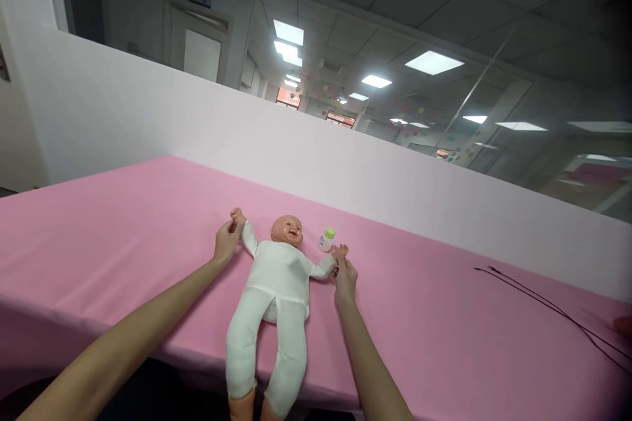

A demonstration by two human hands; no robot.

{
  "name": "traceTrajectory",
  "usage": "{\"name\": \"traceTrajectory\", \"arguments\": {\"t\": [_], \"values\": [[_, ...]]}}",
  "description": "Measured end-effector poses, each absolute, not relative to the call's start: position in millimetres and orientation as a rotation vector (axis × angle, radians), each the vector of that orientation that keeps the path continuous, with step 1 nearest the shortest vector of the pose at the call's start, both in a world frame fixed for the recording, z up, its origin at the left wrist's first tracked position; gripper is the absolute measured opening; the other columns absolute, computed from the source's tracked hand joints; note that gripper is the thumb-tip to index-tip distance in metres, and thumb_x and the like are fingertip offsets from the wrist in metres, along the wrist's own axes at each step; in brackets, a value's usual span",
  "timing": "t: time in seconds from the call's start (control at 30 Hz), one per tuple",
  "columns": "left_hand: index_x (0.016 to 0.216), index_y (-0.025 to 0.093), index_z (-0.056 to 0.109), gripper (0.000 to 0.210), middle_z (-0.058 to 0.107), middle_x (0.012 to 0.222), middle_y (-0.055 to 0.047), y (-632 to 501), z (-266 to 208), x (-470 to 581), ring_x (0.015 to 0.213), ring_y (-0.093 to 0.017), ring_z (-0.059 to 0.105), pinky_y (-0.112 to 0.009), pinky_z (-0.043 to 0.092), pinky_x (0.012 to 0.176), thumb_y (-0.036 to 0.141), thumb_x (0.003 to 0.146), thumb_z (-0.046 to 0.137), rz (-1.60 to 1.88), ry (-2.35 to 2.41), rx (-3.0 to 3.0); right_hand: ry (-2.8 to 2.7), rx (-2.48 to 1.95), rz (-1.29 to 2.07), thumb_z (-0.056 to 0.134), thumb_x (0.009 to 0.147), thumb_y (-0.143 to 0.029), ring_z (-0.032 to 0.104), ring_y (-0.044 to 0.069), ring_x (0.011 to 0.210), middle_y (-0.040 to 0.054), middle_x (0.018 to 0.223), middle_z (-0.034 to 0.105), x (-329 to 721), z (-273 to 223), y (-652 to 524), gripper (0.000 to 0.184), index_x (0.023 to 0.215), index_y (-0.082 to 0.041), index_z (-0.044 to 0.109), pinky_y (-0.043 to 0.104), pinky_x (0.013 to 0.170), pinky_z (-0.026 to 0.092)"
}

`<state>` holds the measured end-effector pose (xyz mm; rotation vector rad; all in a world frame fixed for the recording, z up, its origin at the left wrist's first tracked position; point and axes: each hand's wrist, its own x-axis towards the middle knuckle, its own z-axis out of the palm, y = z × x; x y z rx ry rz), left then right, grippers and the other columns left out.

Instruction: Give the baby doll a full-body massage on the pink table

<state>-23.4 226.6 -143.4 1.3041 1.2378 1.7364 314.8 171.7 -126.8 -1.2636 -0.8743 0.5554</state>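
A baby doll point(281, 270) with a white cloth body lies on its back on the pink-covered table point(419, 316), head toward the wall and feet at the front edge. Both its arms are spread out to the sides. My left hand point(227, 241) is closed around the doll's wrist on the left. On the other side, my right hand point(346, 279) grips the doll's other forearm near its hand. Close to the doll's head and my right hand stands a small bottle point(326, 239) with a green cap and a printed label.
Thin black cables point(543, 302) lie across the table on the right. A low white wall point(316, 158) with glass above it runs along the table's back edge. A door point(14, 112) is at the far left.
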Motion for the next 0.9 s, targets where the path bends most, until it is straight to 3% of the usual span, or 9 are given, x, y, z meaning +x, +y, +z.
{"name": "traceTrajectory", "arguments": {"t": [0.07, 0.13, 0.2, 0.27, 0.37, 0.47, 0.63, 0.77, 0.9], "values": [[0.071, 0.021, 0.056, 0.044, 0.057, 0.065, 0.000, 235, -151, -29, 0.062, -0.016, 0.053, -0.027, 0.041, 0.057, 0.060, 0.086, 0.066, 1.722, 1.249, 1.242, -0.793, -1.261, 0.613, 0.076, 0.072, -0.065, 0.044, 0.013, 0.046, -0.0065, 0.052, 0.050, 326, -136, 181, 0.050, 0.087, -0.018, 0.076, 0.026, 0.044, 0.038], [0.075, 0.020, 0.060, 0.040, 0.061, 0.070, -0.001, 234, -152, -32, 0.067, -0.017, 0.057, -0.027, 0.044, 0.060, 0.057, 0.083, 0.071, 1.726, 1.182, 1.308, -0.816, -1.222, 0.639, 0.077, 0.073, -0.062, 0.048, 0.014, 0.049, -0.0046, 0.057, 0.057, 329, -138, 182, 0.053, 0.100, -0.017, 0.078, 0.027, 0.047, 0.041], [0.087, 0.018, 0.068, 0.033, 0.070, 0.084, -0.005, 227, -146, -30, 0.077, -0.020, 0.063, -0.029, 0.049, 0.068, 0.051, 0.086, 0.071, 1.745, 1.106, 1.436, -0.915, -1.179, 0.643, 0.079, 0.074, -0.061, 0.060, 0.017, 0.063, 0.0018, 0.078, 0.072, 322, -131, 175, 0.060, 0.115, -0.017, 0.078, 0.028, 0.056, 0.048], [0.101, 0.018, 0.072, 0.028, 0.075, 0.100, -0.008, 216, -137, -26, 0.090, -0.022, 0.067, -0.032, 0.052, 0.079, 0.043, 0.089, 0.070, 1.752, 1.034, 1.614, -1.112, -1.139, 0.644, 0.081, 0.076, -0.057, 0.069, 0.023, 0.088, 0.0081, 0.107, 0.078, 310, -120, 164, 0.061, 0.124, -0.019, 0.075, 0.033, 0.075, 0.054], [0.114, 0.023, 0.075, 0.028, 0.075, 0.117, -0.008, 199, -128, -18, 0.107, -0.025, 0.067, -0.037, 0.052, 0.095, 0.039, 0.091, 0.069, 1.620, 0.882, 1.946, -1.560, -1.105, 0.615, 0.081, 0.081, -0.047, 0.065, 0.031, 0.115, 0.0094, 0.124, 0.076, 289, -110, 147, 0.044, 0.119, -0.025, 0.079, 0.045, 0.100, 0.051], [0.113, 0.026, 0.078, 0.029, 0.074, 0.119, -0.008, 187, -129, -10, 0.112, -0.027, 0.067, -0.040, 0.051, 0.102, 0.043, 0.091, 0.069, 1.400, 0.815, 2.205, -1.946, -1.096, 0.496, 0.079, 0.084, -0.042, 0.064, 0.032, 0.114, 0.0070, 0.118, 0.077, 275, -111, 136, 0.028, 0.110, -0.031, 0.082, 0.051, 0.107, 0.046], [0.102, 0.026, 0.081, 0.027, 0.076, 0.115, -0.009, 184, -133, -4, 0.112, -0.029, 0.067, -0.043, 0.048, 0.105, 0.047, 0.090, 0.071, 1.286, 0.796, 2.294, -1.953, -1.094, 0.380, 0.076, 0.086, -0.041, 0.064, 0.031, 0.111, 0.0068, 0.117, 0.077, 269, -118, 134, 0.027, 0.110, -0.032, 0.082, 0.051, 0.104, 0.047], [0.111, 0.022, 0.076, 0.037, 0.076, 0.113, -0.009, 195, -136, -6, 0.104, -0.026, 0.067, -0.038, 0.052, 0.095, 0.052, 0.093, 0.065, 1.542, 0.968, 1.860, -1.388, -1.179, 0.487, 0.077, 0.083, -0.052, 0.066, 0.027, 0.100, 0.0085, 0.118, 0.076, 279, -125, 148, 0.048, 0.123, -0.024, 0.077, 0.040, 0.087, 0.054], [0.089, 0.016, 0.070, 0.044, 0.072, 0.087, -0.007, 216, -145, -21, 0.082, -0.021, 0.066, -0.030, 0.053, 0.073, 0.059, 0.090, 0.063, 1.797, 1.139, 1.199, -0.797, -1.240, 0.633, 0.077, 0.076, -0.060, 0.060, 0.016, 0.064, 0.0043, 0.082, 0.073, 307, -137, 167, 0.062, 0.118, -0.015, 0.077, 0.028, 0.057, 0.049]]}}
